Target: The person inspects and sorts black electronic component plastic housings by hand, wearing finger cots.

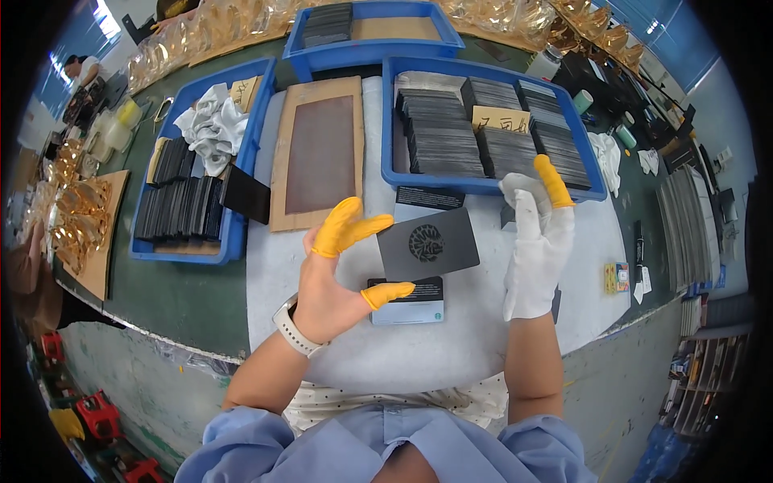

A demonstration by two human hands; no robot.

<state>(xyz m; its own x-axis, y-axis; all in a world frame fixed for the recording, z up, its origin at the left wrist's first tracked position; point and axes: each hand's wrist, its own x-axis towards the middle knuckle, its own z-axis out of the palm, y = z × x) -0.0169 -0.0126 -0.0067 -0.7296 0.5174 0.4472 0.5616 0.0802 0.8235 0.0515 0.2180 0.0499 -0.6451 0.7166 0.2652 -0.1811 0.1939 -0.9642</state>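
Note:
My left hand (330,290), bare with yellow finger cots and a watch on the wrist, pinches the left edge of a black card (439,241) that bears an embossed round emblem. The card hangs just above the white mat (322,258). Under it lies another card (407,306), black on top and pale below. My right hand (535,249) wears a white glove with a yellow cot on one finger. It is spread flat to the right of the black card, not touching it, with fingertips at the front rim of a blue tray (386,121). A dark piece shows partly beneath it.
That blue tray holds several stacks of black cards (443,137). Another blue tray (241,233) at the left holds black cards and white cloths. A brown board (318,153) lies between them, and a third blue tray (370,48) stands behind. Gold clear packs line the far edge.

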